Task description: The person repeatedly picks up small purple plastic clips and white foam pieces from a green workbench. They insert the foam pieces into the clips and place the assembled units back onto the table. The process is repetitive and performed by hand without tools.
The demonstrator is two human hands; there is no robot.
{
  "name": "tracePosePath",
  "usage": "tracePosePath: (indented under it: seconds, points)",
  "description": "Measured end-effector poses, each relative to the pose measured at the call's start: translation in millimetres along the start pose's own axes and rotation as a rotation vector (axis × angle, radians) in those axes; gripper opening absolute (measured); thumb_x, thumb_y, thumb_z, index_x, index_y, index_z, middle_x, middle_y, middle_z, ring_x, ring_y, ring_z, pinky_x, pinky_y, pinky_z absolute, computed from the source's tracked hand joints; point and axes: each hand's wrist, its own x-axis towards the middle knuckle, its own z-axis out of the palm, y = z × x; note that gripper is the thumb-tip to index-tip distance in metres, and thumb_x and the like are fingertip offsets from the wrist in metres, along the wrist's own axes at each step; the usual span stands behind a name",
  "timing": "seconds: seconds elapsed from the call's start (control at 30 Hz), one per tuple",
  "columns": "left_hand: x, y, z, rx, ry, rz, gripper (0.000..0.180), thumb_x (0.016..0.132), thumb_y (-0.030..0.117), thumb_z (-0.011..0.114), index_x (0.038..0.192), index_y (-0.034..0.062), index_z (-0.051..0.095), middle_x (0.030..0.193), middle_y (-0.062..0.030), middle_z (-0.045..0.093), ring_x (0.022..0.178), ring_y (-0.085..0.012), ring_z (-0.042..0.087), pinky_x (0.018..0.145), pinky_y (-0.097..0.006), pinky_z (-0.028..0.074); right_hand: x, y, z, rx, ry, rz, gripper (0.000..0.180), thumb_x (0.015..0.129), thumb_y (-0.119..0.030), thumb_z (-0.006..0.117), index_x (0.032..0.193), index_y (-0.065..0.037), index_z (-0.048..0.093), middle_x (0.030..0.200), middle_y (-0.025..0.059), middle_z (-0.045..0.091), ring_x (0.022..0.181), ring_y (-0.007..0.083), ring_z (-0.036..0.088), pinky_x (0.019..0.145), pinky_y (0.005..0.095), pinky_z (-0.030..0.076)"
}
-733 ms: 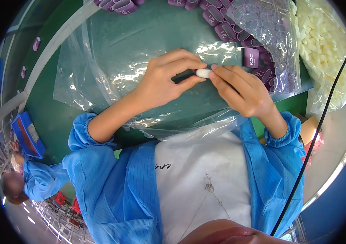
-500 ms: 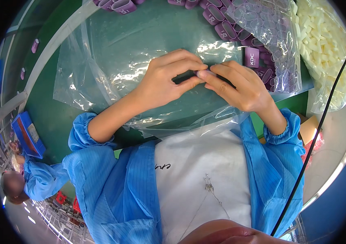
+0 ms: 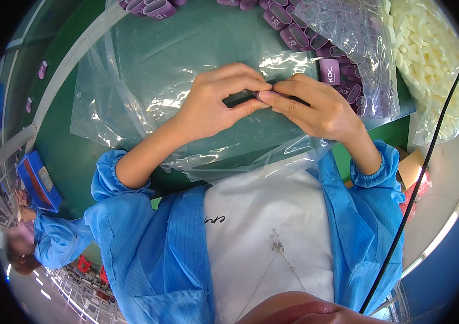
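My left hand (image 3: pixel 210 100) and my right hand (image 3: pixel 324 108) meet fingertip to fingertip over a clear plastic sheet (image 3: pixel 186 51). Between them is a small purple piece (image 3: pixel 257 94), pinched from both sides and mostly covered by the fingers. It may be one of the purple oval sleeves, though too little shows to be sure. Just beyond my right hand, one purple sleeve (image 3: pixel 330 72) lies with its printed side up. Many hollow purple sleeves (image 3: pixel 294 36) are crowded behind it, partly under a clear plastic bag (image 3: pixel 372 59).
A clear bag of cream-coloured pieces (image 3: pixel 429 59) sits at the far right. More purple sleeves (image 3: pixel 158 8) stand at the far edge. A black cable (image 3: pixel 429 146) crosses the right side. At left are a blue bin (image 3: pixel 38 181) and a co-worker's blue sleeve (image 3: pixel 59 240).
Both hands have shifted very slightly left, still pinching the small purple piece, and the right fingers have moved a little. The view has moved slightly.
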Motion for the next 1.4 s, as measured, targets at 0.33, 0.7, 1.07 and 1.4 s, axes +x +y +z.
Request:
tracePosePath:
  seconds: [0.33,0.7,1.07,1.4]
  points:
    - [2,15,-91,0.54,0.161,-0.067,0.028,0.092,0.004,0.066,0.12,0.0037,0.069,0.117,-0.0104,0.066,0.107,-0.0207,0.062,0.09,-0.03,0.049,-50,12,-107,-0.356,0.538,0.654,0.028,0.09,-0.003,0.069,0.118,-0.003,0.073,0.098,0.0109,0.073,0.08,0.0151,0.069,0.075,0.025,0.055]
    - [-40,-172,-390,1.095,0.279,-0.335,0.033,0.105,0.027,0.051,0.134,0.0255,0.065,0.133,-0.0154,0.06,0.124,-0.0297,0.055,0.105,-0.039,0.043,-70,68,-143,-0.661,0.278,1.102,0.023,0.091,-0.023,0.071,0.105,-0.006,0.075,0.086,0.0105,0.074,0.074,0.0209,0.069,0.073,0.0291,0.054]
    - [44,-4,-96,0.99,0.362,-0.014,0.027,0.078,0.017,0.084,0.099,0.005,0.071,0.105,-0.008,0.066,0.101,-0.0284,0.06,0.086,-0.037,0.05,-65,86,-131,-0.855,0.047,1.251,0.031,0.087,-0.033,0.07,0.101,-0.005,0.071,0.103,0.0173,0.071,0.089,0.0376,0.068,0.082,0.045,0.053]
    - [17,25,-65,0.489,0.327,-0.012,0.019,0.076,-0.001,0.082,0.082,0.0006,0.064,0.099,-0.0079,0.065,0.091,-0.0207,0.063,0.075,-0.031,0.052,-21,-8,-90,0.293,0.604,0.742,0.017,0.088,0.003,0.072,0.102,0.0,0.063,0.1,0.0103,0.071,0.084,0.0114,0.068,0.071,0.0224,0.053]
